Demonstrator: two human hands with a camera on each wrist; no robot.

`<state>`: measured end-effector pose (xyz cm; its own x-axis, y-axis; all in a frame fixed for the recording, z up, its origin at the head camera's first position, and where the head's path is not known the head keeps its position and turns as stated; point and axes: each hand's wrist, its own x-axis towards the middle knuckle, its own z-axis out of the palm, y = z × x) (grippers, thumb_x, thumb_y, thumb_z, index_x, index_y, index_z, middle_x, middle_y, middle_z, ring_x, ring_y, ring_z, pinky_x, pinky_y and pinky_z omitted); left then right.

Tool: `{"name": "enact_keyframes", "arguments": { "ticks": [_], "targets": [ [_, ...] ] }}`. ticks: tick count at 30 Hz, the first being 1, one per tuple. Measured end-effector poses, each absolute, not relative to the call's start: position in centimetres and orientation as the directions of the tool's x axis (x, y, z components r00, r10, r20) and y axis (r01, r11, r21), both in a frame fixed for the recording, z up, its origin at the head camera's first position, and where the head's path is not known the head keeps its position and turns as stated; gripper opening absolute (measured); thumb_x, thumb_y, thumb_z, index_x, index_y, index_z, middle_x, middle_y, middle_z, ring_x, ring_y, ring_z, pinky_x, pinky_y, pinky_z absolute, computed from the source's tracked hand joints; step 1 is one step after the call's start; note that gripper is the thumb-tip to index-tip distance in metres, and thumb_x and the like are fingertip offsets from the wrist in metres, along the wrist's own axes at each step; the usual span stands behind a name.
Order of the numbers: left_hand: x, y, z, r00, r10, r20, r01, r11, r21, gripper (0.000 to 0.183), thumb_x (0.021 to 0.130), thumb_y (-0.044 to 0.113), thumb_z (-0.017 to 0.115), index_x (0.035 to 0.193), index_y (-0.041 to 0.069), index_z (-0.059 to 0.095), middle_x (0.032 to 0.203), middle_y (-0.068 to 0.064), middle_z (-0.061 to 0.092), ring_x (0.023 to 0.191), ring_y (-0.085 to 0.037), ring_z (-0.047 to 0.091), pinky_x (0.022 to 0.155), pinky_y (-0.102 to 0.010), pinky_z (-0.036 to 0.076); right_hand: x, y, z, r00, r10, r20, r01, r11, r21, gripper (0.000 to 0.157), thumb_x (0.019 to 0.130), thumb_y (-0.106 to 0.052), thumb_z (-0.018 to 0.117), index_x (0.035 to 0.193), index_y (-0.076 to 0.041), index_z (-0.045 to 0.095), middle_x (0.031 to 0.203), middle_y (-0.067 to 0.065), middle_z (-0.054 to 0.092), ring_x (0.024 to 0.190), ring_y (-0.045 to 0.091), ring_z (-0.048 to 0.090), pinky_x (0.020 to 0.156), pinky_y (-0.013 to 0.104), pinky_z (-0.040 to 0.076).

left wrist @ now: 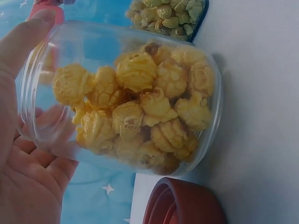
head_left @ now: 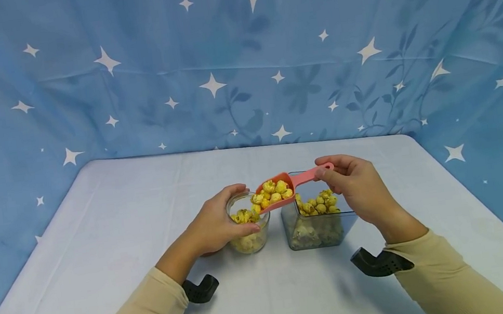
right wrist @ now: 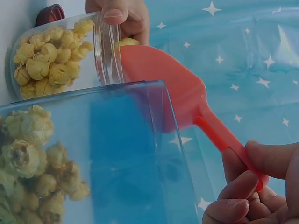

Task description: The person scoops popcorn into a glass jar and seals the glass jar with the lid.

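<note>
My left hand (head_left: 219, 221) curls round the neck of a clear jar (head_left: 249, 243), which stands on the table and is partly filled with yellow popcorn (left wrist: 135, 102). Between thumb and fingers, my right hand (head_left: 361, 185) pinches the handle end of a coral-pink scoop (right wrist: 163, 88). Popcorn fills the scoop's bowl, whose front lip is tilted over the jar's mouth in the head view. Just right of the jar stands a clear rectangular container (head_left: 315, 235), with more popcorn inside; the scoop's handle passes above its far side.
A dark red screw lid (left wrist: 187, 203) lies on the table beside the jar, mostly hidden by my left hand in the head view. A white cloth covers the table (head_left: 144, 201). Behind it hangs a blue curtain (head_left: 199, 37) with white stars.
</note>
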<state>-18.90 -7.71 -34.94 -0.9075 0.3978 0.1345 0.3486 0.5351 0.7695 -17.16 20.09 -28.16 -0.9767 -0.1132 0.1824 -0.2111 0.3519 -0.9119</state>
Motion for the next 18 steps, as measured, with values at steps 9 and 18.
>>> {"name": "enact_keyframes", "arguments": {
  "ticks": [9,18],
  "targets": [
    [-18.81,-7.68,-34.73,-0.905,0.404,0.136,0.348,0.514,0.784,0.083,0.06,0.053,0.076,0.129,0.022,0.041,0.122,0.015,0.046,0.109,-0.005,0.043,0.091,-0.034,0.037,-16.9,19.84,-27.54,-0.97,-0.122,0.209,-0.24,0.404,-0.883,0.04,0.089,-0.029,0.056,0.117,-0.001,0.054,0.09,0.008,0.063,0.064,0.017,0.042,0.048,0.027,0.037],
    [-18.79,-7.65,-34.6,-0.907,0.404,0.119,0.328,0.5,0.802,0.083,0.06,0.051,0.077,0.129,0.022,0.041,0.121,0.015,0.046,0.103,-0.006,0.046,0.086,-0.031,0.041,-16.77,20.01,-27.24,-0.969,-0.115,0.218,-0.246,0.423,-0.872,0.04,0.089,-0.029,0.056,0.118,-0.001,0.054,0.09,0.01,0.062,0.063,0.017,0.042,0.047,0.027,0.036]
  ]
}}
